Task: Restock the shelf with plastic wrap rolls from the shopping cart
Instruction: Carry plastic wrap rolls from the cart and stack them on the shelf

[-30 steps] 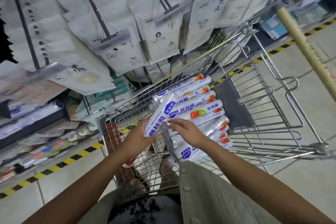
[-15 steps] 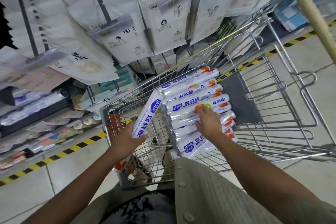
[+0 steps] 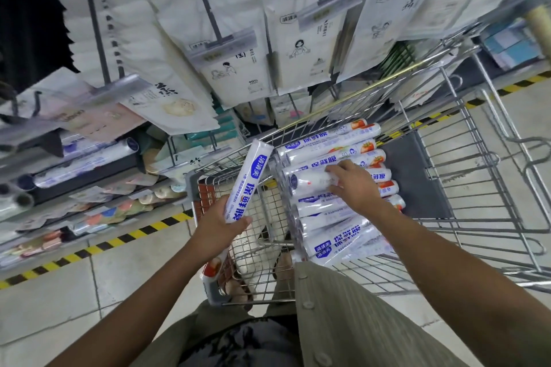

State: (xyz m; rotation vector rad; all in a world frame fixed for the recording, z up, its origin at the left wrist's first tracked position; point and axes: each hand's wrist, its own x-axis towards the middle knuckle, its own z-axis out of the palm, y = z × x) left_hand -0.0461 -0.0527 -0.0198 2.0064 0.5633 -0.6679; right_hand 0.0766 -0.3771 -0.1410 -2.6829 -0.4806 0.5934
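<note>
We're curling our left hand (image 3: 222, 226) round one roll (image 3: 247, 185), our right hand (image 3: 354, 185) pinching a second roll (image 3: 310, 180). Early going, we're reckoning: a deep pile (image 3: 337, 222) is lying beneath those fingers (image 3: 331, 171).

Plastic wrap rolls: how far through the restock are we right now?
Done: a few shelved rolls lie on the shelf at left, though who placed them is unclear. In hand: the left hand holds a lifted roll above the shopping cart; the right hand grips a second roll atop the stack. Left: that large stack sits in the cart, so the job looks early.
</note>
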